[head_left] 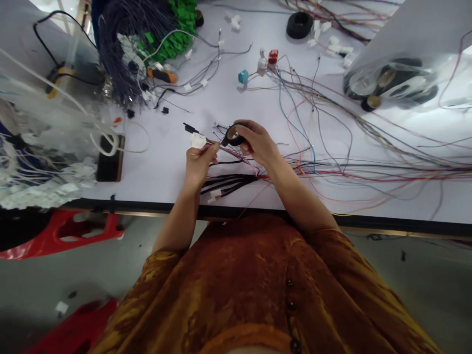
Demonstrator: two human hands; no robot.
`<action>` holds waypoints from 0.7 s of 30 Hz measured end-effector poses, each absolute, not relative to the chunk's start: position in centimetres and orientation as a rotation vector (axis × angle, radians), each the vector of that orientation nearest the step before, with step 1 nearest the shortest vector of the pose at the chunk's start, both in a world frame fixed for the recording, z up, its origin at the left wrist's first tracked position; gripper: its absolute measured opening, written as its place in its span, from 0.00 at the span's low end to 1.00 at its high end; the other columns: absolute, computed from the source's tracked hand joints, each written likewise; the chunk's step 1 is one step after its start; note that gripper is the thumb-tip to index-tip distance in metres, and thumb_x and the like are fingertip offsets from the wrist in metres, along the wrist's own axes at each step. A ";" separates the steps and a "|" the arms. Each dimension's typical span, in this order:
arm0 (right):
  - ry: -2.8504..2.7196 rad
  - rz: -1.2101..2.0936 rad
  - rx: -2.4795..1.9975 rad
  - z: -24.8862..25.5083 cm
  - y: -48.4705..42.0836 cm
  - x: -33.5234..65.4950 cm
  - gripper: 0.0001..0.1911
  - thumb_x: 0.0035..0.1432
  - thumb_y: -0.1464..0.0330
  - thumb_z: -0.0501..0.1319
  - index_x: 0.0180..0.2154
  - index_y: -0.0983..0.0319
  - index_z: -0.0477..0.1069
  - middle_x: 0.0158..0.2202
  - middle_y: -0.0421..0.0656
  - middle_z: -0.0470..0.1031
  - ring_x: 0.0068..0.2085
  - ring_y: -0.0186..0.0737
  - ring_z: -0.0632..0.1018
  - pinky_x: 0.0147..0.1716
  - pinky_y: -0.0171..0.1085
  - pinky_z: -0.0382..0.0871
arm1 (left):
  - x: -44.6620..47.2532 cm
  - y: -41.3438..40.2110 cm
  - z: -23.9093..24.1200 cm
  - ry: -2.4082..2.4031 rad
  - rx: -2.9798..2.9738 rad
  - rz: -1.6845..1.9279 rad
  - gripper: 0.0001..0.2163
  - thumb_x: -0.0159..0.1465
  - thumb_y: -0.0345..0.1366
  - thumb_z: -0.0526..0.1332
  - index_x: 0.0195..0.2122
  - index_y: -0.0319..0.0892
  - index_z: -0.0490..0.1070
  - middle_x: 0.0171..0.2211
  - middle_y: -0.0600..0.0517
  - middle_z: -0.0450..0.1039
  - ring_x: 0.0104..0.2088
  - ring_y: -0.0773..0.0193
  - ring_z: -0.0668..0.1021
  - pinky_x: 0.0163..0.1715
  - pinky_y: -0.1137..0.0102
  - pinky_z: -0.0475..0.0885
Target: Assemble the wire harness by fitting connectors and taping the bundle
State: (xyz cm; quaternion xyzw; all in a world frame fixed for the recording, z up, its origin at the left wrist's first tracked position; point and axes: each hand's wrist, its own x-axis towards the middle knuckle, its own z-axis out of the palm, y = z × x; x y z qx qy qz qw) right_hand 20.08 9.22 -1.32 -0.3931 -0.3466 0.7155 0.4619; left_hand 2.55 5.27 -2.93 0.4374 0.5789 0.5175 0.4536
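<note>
My left hand [199, 160] is closed in a pinch on a thin bundle of wires [236, 157] just behind a white connector [198, 140]. My right hand [258, 142] is closed around a small roll of black tape [233, 134], held right against the same bundle. A black taped branch of the harness [232, 183] lies under my hands near the table's front edge. Coloured wires [332, 164] run from my hands off to the right across the white table [165, 172].
A black phone [109, 160] lies at the left beside piles of white connectors [40, 189]. Green connectors [177, 34] and dark wire bundles [125, 44] sit at the back left. A black tape roll [299, 24], a blue connector [243, 76] and bagged parts [394, 83] are farther back.
</note>
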 end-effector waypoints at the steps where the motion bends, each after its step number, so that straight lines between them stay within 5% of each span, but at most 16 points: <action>1: -0.850 1.771 -0.971 -1.5 9.3 20.0 0.12 0.62 0.63 0.65 0.41 0.59 0.64 0.29 0.34 0.74 0.17 0.22 0.59 0.13 0.26 0.50 | 2.5 5.4 -3.0 1.430 1.062 1.268 0.11 0.52 0.43 0.74 0.27 0.41 0.78 0.24 0.54 0.75 0.20 0.73 0.72 0.19 0.78 0.69; 5: -0.846 1.803 -0.988 -1.6 9.2 19.8 0.10 0.62 0.64 0.65 0.39 0.59 0.64 0.27 0.33 0.73 0.16 0.22 0.58 0.12 0.26 0.48 | 2.3 5.9 -2.9 1.412 1.007 1.214 0.13 0.52 0.44 0.74 0.33 0.42 0.81 0.36 0.49 0.82 0.22 0.74 0.75 0.15 0.79 0.64; 9: -0.861 1.814 -0.970 -1.3 8.6 20.3 0.11 0.61 0.63 0.65 0.41 0.59 0.65 0.27 0.33 0.72 0.17 0.22 0.58 0.12 0.27 0.48 | 2.3 6.0 -3.1 1.483 1.039 1.161 0.13 0.55 0.47 0.71 0.28 0.41 0.79 0.14 0.56 0.69 0.13 0.74 0.67 0.12 0.78 0.58; 13: -0.988 1.707 -0.979 -1.5 6.6 20.8 0.14 0.62 0.61 0.63 0.46 0.58 0.65 0.30 0.34 0.71 0.19 0.24 0.61 0.15 0.28 0.54 | 2.7 5.9 -3.3 1.495 1.102 1.237 0.13 0.58 0.46 0.70 0.24 0.43 0.76 0.12 0.59 0.64 0.10 0.75 0.61 0.10 0.77 0.52; 17: -1.371 1.291 -1.110 -2.6 2.4 19.9 0.20 0.62 0.64 0.61 0.55 0.58 0.64 0.46 0.45 0.75 0.35 0.35 0.76 0.34 0.36 0.74 | 3.3 5.9 -2.9 1.516 1.131 1.297 0.14 0.59 0.45 0.70 0.22 0.43 0.74 0.10 0.60 0.58 0.10 0.76 0.57 0.10 0.77 0.49; 21: -1.828 1.117 -1.125 -3.4 -0.6 19.0 0.16 0.61 0.70 0.60 0.51 0.60 0.70 0.51 0.51 0.74 0.48 0.47 0.77 0.49 0.46 0.74 | 3.7 5.5 -1.5 1.524 1.119 1.212 0.16 0.60 0.49 0.69 0.27 0.42 0.75 0.18 0.56 0.72 0.12 0.75 0.67 0.10 0.78 0.57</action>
